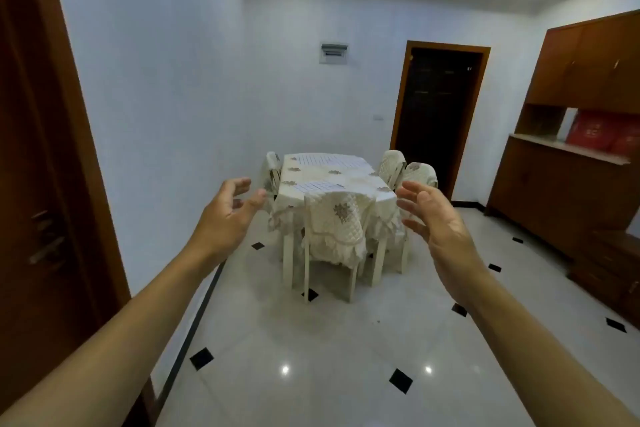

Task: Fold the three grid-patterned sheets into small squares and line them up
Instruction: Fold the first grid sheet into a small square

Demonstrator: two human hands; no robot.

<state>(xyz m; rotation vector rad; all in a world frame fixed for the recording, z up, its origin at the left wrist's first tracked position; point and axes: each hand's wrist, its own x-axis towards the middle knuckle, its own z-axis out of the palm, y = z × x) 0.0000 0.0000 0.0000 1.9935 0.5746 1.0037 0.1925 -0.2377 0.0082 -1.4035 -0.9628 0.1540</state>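
From the head camera, my only view, the work lies across the room. The tabletop [356,178] stands well off in the far middle of the scene under a cream embroidered cloth, and the grid-patterned sheets lie flat on it. The near sheet [317,186] sits at the near edge, just behind the back of the near chair [334,222]. A far strip of grid [325,159] runs along the far edge, and from here I cannot tell whether it is one sheet or two side by side. They are spread open and set apart, so I judge that no folding has begun and that each has been laid out to be worked singly. Both arms reach straight forward over the tiled floor [311,340], well short of the cloth. The left hand [225,215] is at the left of the scene, palm turned inward, fingers loosely curved and thumb apart. The right hand [440,218] faces it from the right with its fingers nearly straight and spread. Each grip is released and holds nothing. I read the pose as readiness rather than contact: the tabletop has to be approached first, and the near chair may block that side.
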